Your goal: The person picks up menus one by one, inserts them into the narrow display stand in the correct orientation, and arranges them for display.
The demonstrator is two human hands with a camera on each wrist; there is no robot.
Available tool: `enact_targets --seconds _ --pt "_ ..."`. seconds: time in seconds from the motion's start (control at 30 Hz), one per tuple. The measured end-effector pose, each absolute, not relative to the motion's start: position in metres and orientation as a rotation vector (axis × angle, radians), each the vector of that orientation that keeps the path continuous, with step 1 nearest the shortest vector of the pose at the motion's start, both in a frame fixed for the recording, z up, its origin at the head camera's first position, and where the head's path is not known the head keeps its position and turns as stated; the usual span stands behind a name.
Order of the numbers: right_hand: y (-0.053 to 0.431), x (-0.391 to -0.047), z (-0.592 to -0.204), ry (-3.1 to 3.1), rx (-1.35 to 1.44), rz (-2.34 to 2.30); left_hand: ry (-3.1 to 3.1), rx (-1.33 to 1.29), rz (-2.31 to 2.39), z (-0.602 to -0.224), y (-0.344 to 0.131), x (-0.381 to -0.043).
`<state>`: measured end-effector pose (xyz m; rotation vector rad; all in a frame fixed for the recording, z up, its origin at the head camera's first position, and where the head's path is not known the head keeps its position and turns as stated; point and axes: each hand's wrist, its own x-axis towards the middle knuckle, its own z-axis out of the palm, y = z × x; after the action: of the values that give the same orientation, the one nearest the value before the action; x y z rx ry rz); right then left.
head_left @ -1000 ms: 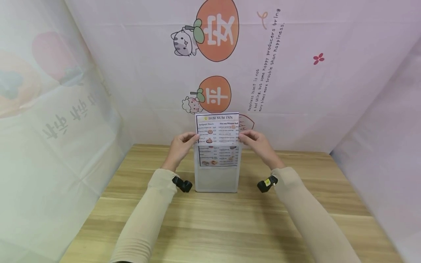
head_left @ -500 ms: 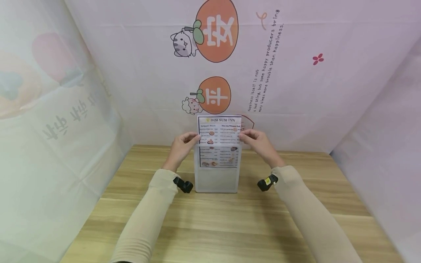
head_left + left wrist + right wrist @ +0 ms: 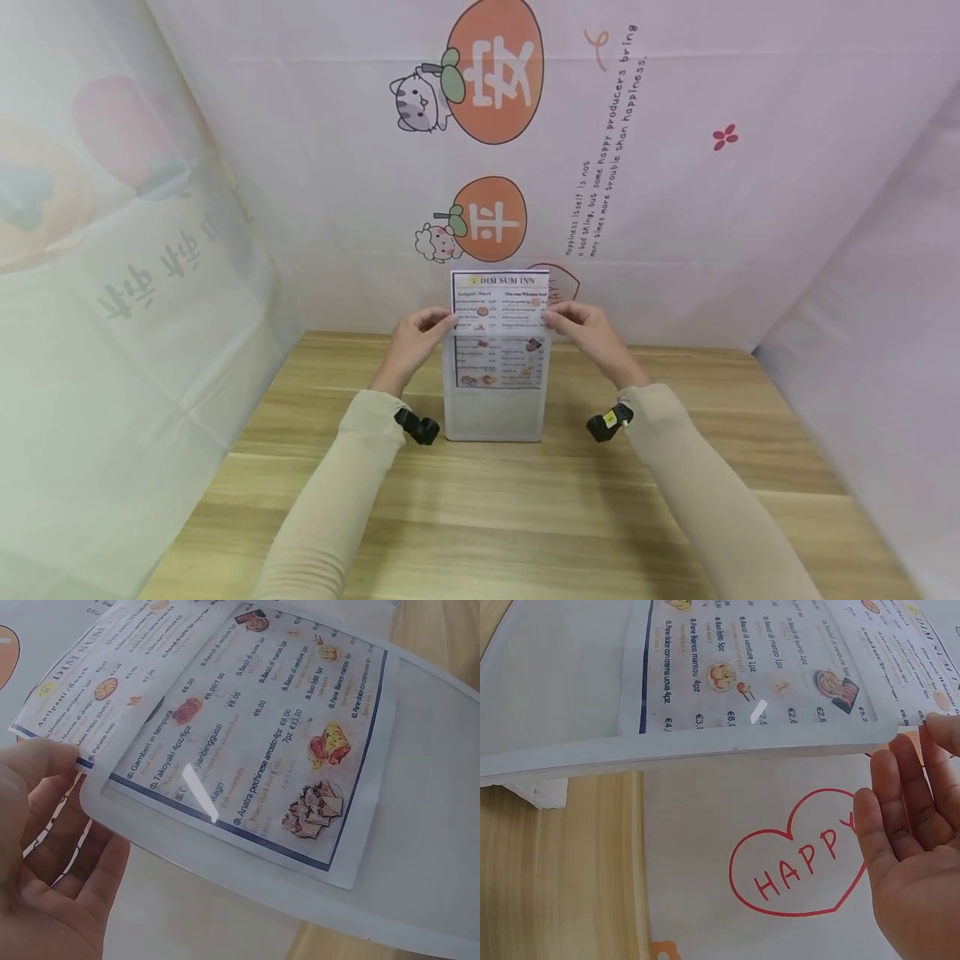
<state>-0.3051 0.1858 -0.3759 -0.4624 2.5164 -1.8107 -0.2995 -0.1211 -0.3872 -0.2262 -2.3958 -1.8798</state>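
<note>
A printed paper menu [image 3: 500, 302] headed DIM SUM INN stands half inside an upright, white-framed display holder [image 3: 495, 417] with a clear front. Its lower part shows through the front, and its upper part sticks out above the holder's top edge. My left hand [image 3: 412, 342] pinches the paper's left edge just above the holder; in the left wrist view, the thumb lies on the printed face. On the opposite edge, my right hand [image 3: 594, 337] pinches the paper at about the same height. The right wrist view shows the other fingers [image 3: 889, 802] behind the sheet.
The holder stands on a wood-grain table [image 3: 480, 517]. Behind it hangs a pale printed cloth [image 3: 337, 167], with more cloth at both sides. A small white block-like piece [image 3: 544, 793] shows beneath the holder's frame in the right wrist view.
The menu has slid down into the holder, so less of it sticks out above the top edge. Both hands have come down slightly with it. The holder has stayed in place.
</note>
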Motion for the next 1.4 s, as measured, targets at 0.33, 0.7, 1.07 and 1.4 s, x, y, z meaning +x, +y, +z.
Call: enact_targets --seconds 0.33,0.7,1.07,1.4 --pt "0.187 -0.304 -0.385 2.516 -0.451 -1.803 -2.438 -0.222 -1.828 -0.394 -0.123 -0.299" --pt "0.188 -0.303 -0.393 2.524 -0.378 -1.762 -2.467 -0.224 -1.791 -0.401 -0.123 -0.296" --pt "0.187 -0.300 -0.390 2.513 -0.344 -1.743 -2.486 -0.212 -1.739 -0.402 -0.123 -0.297" --pt "0.186 -0.304 -0.394 2.513 -0.405 -1.770 -2.436 -0.231 -1.744 -0.389 -0.123 -0.304"
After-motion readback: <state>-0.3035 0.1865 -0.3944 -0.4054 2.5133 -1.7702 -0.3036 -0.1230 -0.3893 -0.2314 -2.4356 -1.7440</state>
